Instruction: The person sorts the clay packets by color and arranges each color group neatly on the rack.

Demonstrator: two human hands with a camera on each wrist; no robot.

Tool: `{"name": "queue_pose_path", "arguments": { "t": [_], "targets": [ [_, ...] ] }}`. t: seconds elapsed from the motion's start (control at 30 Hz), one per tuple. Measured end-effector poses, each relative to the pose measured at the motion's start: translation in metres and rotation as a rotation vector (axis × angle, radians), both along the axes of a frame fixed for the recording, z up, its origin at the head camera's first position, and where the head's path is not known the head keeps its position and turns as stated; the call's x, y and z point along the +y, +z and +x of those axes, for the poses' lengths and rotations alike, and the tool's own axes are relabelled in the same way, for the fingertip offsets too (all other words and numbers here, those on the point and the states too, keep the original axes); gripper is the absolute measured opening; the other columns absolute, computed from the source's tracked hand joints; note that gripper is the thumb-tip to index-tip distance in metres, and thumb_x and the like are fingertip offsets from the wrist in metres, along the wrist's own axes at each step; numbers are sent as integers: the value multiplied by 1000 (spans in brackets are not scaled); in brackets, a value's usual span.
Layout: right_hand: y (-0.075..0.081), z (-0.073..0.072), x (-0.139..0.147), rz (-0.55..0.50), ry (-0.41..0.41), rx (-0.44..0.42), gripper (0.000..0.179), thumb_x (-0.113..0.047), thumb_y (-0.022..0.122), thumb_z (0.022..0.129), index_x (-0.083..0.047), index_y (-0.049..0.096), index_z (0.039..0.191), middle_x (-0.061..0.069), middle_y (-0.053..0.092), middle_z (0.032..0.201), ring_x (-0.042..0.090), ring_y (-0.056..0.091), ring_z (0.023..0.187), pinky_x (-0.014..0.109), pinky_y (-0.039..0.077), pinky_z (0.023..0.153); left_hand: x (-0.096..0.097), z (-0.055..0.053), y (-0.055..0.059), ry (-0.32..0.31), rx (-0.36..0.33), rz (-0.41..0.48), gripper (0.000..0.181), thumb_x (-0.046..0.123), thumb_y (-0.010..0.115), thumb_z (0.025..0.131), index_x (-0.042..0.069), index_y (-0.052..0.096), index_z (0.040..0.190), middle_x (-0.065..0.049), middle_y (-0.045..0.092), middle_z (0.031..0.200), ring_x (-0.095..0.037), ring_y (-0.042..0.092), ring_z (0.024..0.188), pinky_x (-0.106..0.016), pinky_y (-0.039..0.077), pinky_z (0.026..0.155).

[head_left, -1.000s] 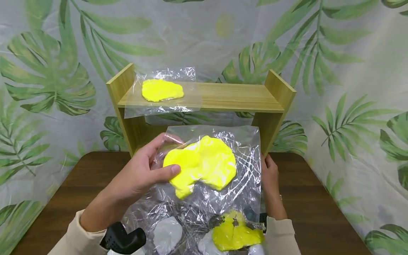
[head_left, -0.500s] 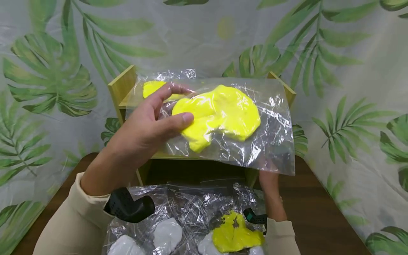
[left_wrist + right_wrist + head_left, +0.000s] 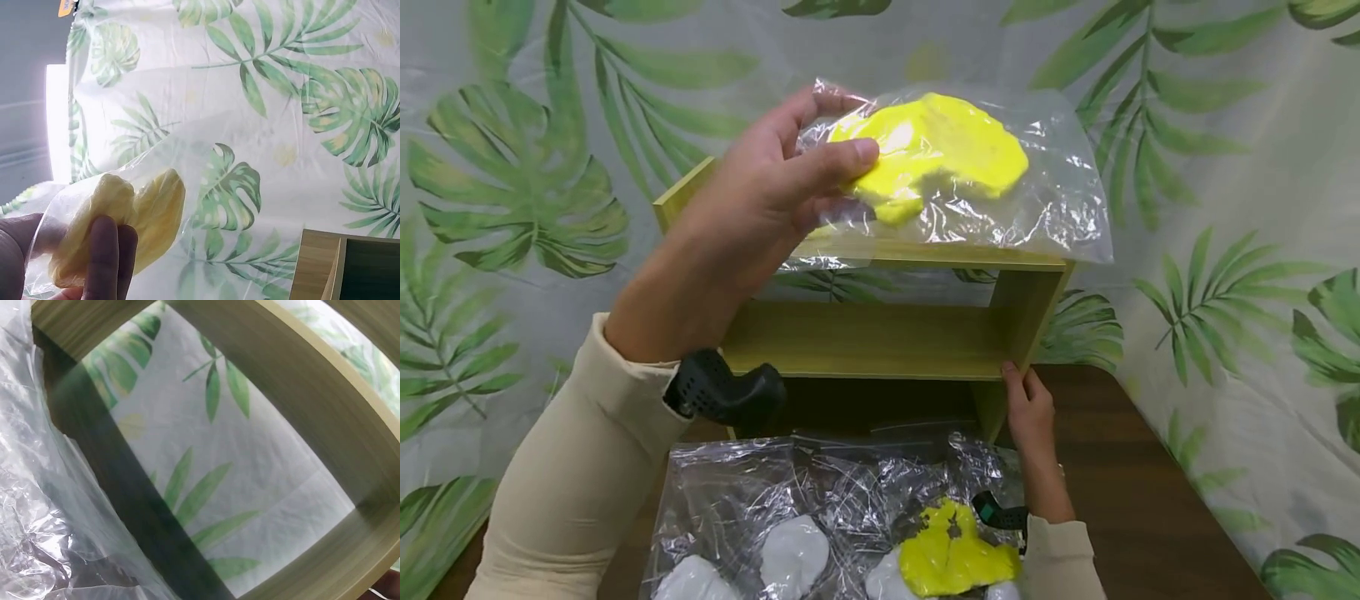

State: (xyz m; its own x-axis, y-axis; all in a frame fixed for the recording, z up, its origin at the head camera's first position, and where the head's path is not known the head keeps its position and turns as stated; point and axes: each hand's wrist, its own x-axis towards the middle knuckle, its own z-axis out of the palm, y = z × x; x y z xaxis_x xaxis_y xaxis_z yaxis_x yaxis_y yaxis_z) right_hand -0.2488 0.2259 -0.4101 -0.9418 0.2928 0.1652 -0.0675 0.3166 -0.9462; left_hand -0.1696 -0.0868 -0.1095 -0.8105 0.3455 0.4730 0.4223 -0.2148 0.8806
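Observation:
My left hand (image 3: 797, 162) pinches a clear plastic bag (image 3: 1063, 192) by its left end, thumb on the front and fingers behind. Inside is a flattened lump of bright yellow clay-like dough (image 3: 955, 146). In the left wrist view the fingers (image 3: 103, 256) overlap the bagged lump (image 3: 159, 219). The bag is raised in front of the top board of a small wooden shelf (image 3: 872, 337) and hides most of that board. Lower right, my right hand (image 3: 1032, 417) grips the shelf's right side panel near its front edge. Only a bit of the right hand (image 3: 387, 584) shows in the right wrist view.
More clear bags (image 3: 730, 467) lie on the dark wooden table (image 3: 1135, 500) before the shelf, holding white lumps (image 3: 793, 554) and a yellow lump (image 3: 951, 554). Another bag on the top board at left is mostly hidden by my left hand. A leaf-patterned cloth (image 3: 1210, 167) hangs behind.
My left hand has lifted the bag of yellow dough from in front of the shelf's middle up to its top board, slightly rightward. The right hand has stayed at the right side panel.

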Motion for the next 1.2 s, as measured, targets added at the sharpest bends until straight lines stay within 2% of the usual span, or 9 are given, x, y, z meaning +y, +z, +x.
{"name": "queue_pose_path", "arguments": {
  "t": [0.13, 0.33, 0.53, 0.67, 0.8, 0.97, 1.07, 1.2],
  "targets": [
    [-2, -2, 2, 8, -7, 3, 61, -61, 43, 94, -15, 55, 132, 15, 53, 131, 32, 49, 114, 49, 38, 94, 4, -16, 3, 22, -9, -27, 47, 10, 64, 90, 7, 44, 133, -13, 41, 119, -22, 48, 89, -29, 49, 80],
    [-3, -3, 3, 9, -14, 0, 61, -63, 44, 93, -15, 57, 130, 13, 54, 130, 30, 49, 110, 46, 37, 91, 9, -50, 3, 82, -100, -66, 44, 15, 66, 91, 13, 47, 131, -7, 45, 110, -17, 45, 85, -25, 36, 67],
    [-4, -3, 3, 19, -35, 29, 59, -61, 47, 93, -16, 58, 129, 14, 56, 129, 30, 50, 112, 47, 38, 94, 11, -79, 1, 120, -181, -42, 41, 11, 64, 93, 13, 49, 131, -7, 50, 98, -15, 43, 73, -23, 37, 63],
    [-5, -4, 2, 20, -51, 34, 58, -61, 47, 93, -15, 59, 126, 14, 57, 126, 29, 50, 109, 45, 37, 92, 10, -93, -3, 141, -225, -54, 40, 10, 62, 94, 12, 49, 131, -6, 50, 97, -16, 46, 76, -25, 41, 68],
    [-4, -4, 0, 26, -65, 48, 55, -59, 47, 94, -13, 61, 121, 15, 58, 122, 27, 49, 104, 42, 36, 89, 5, -103, -8, 172, -263, -93, 39, 10, 60, 95, 13, 49, 132, -6, 49, 100, -18, 47, 81, -27, 45, 75],
    [-4, -5, 0, 25, -68, 64, 52, -58, 48, 94, -12, 62, 113, 15, 58, 114, 26, 48, 95, 39, 37, 84, 1, -108, -15, 191, -298, -108, 40, 10, 60, 95, 12, 48, 132, -7, 49, 105, -19, 50, 81, -26, 49, 75],
    [-4, -5, 0, 30, -64, 61, 53, -59, 47, 94, -12, 61, 113, 14, 59, 114, 26, 48, 95, 39, 37, 83, 0, -110, -18, 198, -294, -116, 37, 10, 59, 95, 10, 48, 131, -9, 49, 106, -20, 53, 82, -27, 51, 76],
    [-3, -5, -1, 30, -67, 58, 53, -59, 47, 94, -11, 61, 112, 14, 58, 113, 25, 47, 95, 39, 36, 83, 0, -114, -21, 201, -286, -121, 37, 9, 59, 94, 7, 46, 129, -10, 51, 109, -20, 57, 87, -31, 51, 86]
  ]
}}
